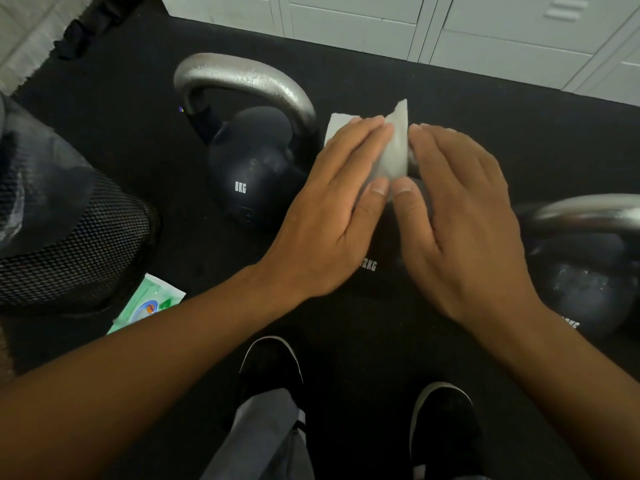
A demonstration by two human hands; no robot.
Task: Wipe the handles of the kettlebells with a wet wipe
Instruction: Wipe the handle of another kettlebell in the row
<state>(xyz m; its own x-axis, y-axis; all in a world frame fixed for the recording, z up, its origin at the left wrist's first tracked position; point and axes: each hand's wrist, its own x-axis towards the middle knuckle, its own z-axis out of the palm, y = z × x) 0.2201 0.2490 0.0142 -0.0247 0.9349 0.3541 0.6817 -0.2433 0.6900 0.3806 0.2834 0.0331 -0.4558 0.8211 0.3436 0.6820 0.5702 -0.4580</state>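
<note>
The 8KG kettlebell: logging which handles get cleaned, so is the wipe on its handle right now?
No, the wet wipe is held between both hands beside the 8KG kettlebell, clear of its bare handle.

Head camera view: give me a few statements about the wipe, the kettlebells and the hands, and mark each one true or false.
1. Both hands, left hand and right hand, hold the white wet wipe. True.
2. The dark kettlebell with the silver handle is marked 20KG. False: it reads 8KG.
3. The green wipes packet lies on the black floor mat. True.
4. The wipe is draped over the 8KG kettlebell's handle. False: it is held to the right of that handle.
5. The person is barefoot. False: black shoes show.
</note>
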